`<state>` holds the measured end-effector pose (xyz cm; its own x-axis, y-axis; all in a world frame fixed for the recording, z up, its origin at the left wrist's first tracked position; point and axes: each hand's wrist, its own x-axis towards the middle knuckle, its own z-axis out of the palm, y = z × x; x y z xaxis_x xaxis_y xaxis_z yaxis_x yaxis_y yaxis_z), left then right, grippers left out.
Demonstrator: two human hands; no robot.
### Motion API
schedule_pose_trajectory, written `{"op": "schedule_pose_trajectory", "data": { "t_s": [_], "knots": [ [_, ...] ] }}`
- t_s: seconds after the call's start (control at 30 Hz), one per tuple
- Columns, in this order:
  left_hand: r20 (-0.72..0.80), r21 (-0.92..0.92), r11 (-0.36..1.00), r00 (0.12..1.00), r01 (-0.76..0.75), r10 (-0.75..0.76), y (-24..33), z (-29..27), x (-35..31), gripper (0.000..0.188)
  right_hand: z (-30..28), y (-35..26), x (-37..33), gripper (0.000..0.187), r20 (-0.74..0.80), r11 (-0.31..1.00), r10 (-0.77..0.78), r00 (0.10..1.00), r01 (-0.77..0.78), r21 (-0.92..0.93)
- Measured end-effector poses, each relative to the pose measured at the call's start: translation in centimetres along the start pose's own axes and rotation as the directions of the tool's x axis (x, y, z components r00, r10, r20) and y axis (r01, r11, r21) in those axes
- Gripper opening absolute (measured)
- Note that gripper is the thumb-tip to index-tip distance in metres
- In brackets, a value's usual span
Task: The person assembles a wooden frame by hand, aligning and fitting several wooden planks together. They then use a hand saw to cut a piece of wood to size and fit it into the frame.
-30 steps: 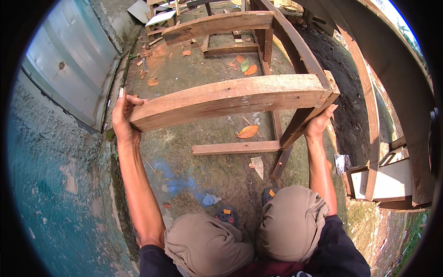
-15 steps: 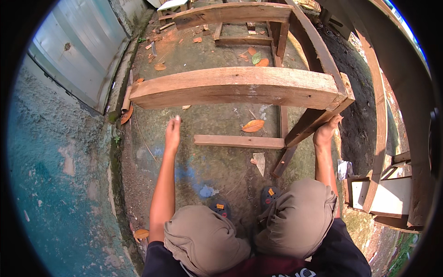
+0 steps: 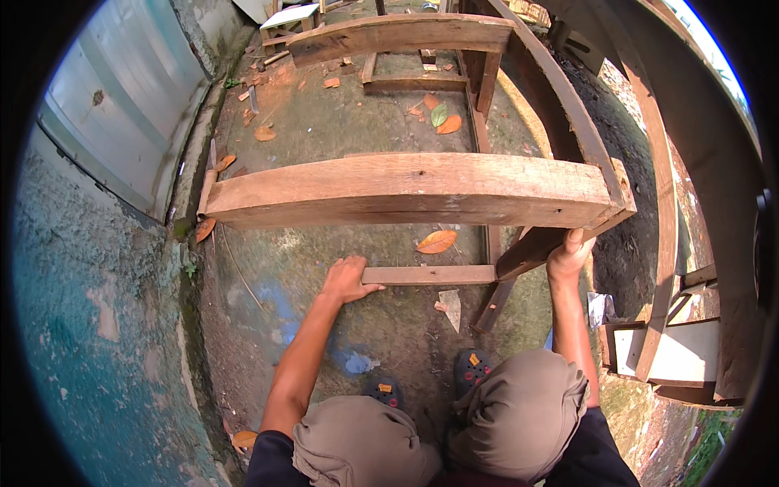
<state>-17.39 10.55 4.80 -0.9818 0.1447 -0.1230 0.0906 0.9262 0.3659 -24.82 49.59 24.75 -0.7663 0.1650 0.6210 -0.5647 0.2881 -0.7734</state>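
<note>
A wooden frame of brown beams stands before me, with a thick upper beam (image 3: 414, 183) running across it. Below that, a thin lower rail (image 3: 430, 275) sticks out to the left from a dark post (image 3: 531, 250). My left hand (image 3: 347, 280) is closed round the free left end of this rail, thumb on the near side. Under the frame's right corner, my right hand (image 3: 568, 260) grips the post just beneath the upper beam; part of its fingers is hidden behind the wood.
A peeling blue wall (image 3: 97, 325) and a metal door panel (image 3: 122, 105) border the left. More timber framing (image 3: 661, 219) rises at the right, near a white board (image 3: 686, 349). Dry leaves (image 3: 436, 241) lie on the concrete. A small white-topped stool (image 3: 290, 18) stands far back.
My left hand has come from hanging free in front of the upper beam to holding the rail's left end. My right hand stays at the post. The frame sits lower in view.
</note>
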Motion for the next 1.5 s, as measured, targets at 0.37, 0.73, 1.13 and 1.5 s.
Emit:
{"op": "schedule_pose_trajectory", "data": {
  "t_s": [0.37,0.73,1.13,1.5],
  "knots": [
    [-0.007,0.189,0.981,0.999,0.038,-0.038,-5.0,-11.7,-3.2,0.071,3.3,-1.8,-3.5,0.081,-0.047,0.951,0.133,0.99,-0.114,0.287],
    [0.017,0.17,0.985,0.999,0.033,-0.037,-1.2,-4.9,-9.9,0.071,-5.0,6.0,-15.5,0.082,-0.252,0.998,0.037,0.967,-0.024,0.055],
    [-0.095,-0.009,0.999,0.995,-0.043,0.042,1.4,-3.9,-13.1,0.065,-7.6,0.7,-16.7,0.092,-0.429,0.913,0.331,0.841,-0.169,0.372],
    [0.247,-0.507,0.816,0.954,0.278,-0.172,1.4,-9.5,-12.4,0.074,-8.7,-5.0,-13.4,0.12,0.151,0.909,0.302,0.941,-0.332,0.25]
  ]
}}
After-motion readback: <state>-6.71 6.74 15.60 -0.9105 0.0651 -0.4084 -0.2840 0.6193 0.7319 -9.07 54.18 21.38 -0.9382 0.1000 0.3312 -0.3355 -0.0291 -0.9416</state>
